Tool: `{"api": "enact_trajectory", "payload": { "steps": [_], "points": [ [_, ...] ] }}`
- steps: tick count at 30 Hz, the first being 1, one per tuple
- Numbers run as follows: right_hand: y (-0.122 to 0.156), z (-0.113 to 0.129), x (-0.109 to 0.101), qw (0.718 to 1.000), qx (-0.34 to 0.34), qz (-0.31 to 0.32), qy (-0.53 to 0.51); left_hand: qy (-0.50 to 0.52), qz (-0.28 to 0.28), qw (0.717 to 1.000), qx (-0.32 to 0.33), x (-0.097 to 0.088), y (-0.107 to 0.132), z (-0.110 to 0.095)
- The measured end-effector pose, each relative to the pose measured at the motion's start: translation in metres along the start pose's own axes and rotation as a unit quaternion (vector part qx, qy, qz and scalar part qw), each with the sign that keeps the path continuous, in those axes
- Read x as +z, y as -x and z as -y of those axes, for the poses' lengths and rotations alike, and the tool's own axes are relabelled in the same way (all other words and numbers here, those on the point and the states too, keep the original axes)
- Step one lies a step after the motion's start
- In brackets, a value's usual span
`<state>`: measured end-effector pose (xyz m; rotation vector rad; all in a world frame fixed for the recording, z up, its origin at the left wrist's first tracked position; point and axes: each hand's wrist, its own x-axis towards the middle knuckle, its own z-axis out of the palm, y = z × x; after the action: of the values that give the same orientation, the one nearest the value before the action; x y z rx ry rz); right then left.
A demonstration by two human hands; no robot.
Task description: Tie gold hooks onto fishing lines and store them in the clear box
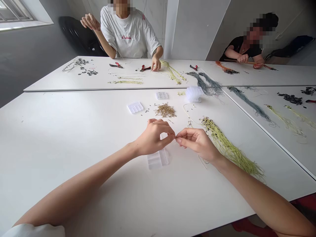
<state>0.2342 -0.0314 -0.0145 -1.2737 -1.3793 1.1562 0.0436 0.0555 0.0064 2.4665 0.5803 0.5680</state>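
Note:
My left hand (153,137) and my right hand (196,143) meet above the white table (74,131), fingertips pinched together. Each seems to hold a thin pale strand, too fine to see clearly. To the right of my right hand lies a bundle of yellow-green cords with dark beads (229,148). Below my hands is a clear compartmented plastic box (157,158), partly hidden by my left hand. Ahead of them lies a heap of small gold hooks (165,111).
Two clear plastic boxes (135,107) and a clear bag (194,94) stand farther up the table. Two co-workers sit across adjoining tables, with a hand of one (155,63) beside red-handled pliers (145,68). Grey and yellow cord bundles (249,103) lie on the right.

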Motion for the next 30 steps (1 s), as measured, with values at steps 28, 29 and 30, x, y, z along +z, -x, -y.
{"api": "enact_trajectory", "payload": {
  "steps": [28,29,30],
  "points": [
    [-0.001,0.008,-0.007,0.997,-0.004,0.07,0.042,0.012,0.082,0.996,0.031,-0.012,0.0,0.0],
    [-0.002,0.008,-0.009,0.997,0.0,0.075,0.03,0.019,0.079,0.996,0.031,-0.013,0.0,0.0],
    [-0.003,0.009,-0.011,0.997,0.005,0.079,0.021,0.026,0.078,0.996,0.031,-0.013,0.0,0.0]
  ]
}}
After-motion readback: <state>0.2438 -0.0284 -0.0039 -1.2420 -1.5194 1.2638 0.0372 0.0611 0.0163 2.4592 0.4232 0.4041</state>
